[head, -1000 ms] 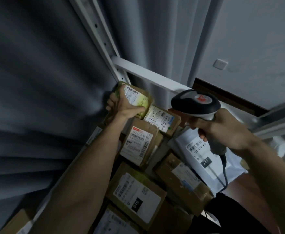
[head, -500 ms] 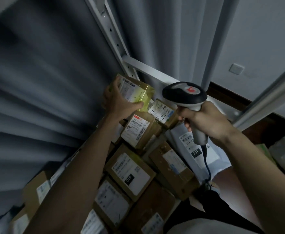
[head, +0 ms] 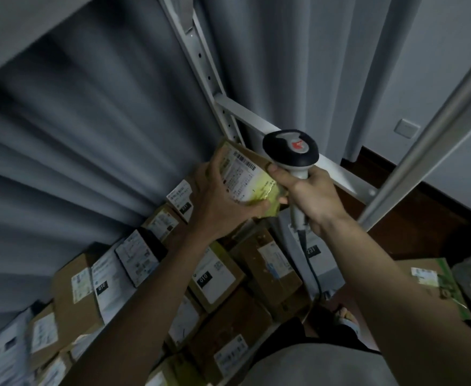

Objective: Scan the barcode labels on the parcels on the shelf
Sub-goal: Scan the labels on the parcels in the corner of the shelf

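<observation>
The shelf carries a crowded heap of boxes with labels facing up, stacked loosely, so a bump from either forearm could shift or topple them. Above the heap the left hand grips a small parcel, lifted clear and tilted; the taped surface looks slick, so it may slip. The right hand clenches the scanner handle, its head just beside the parcel. At that closeness and angle the barcode may fall outside the beam, and glare off the tape could spoil the read
</observation>
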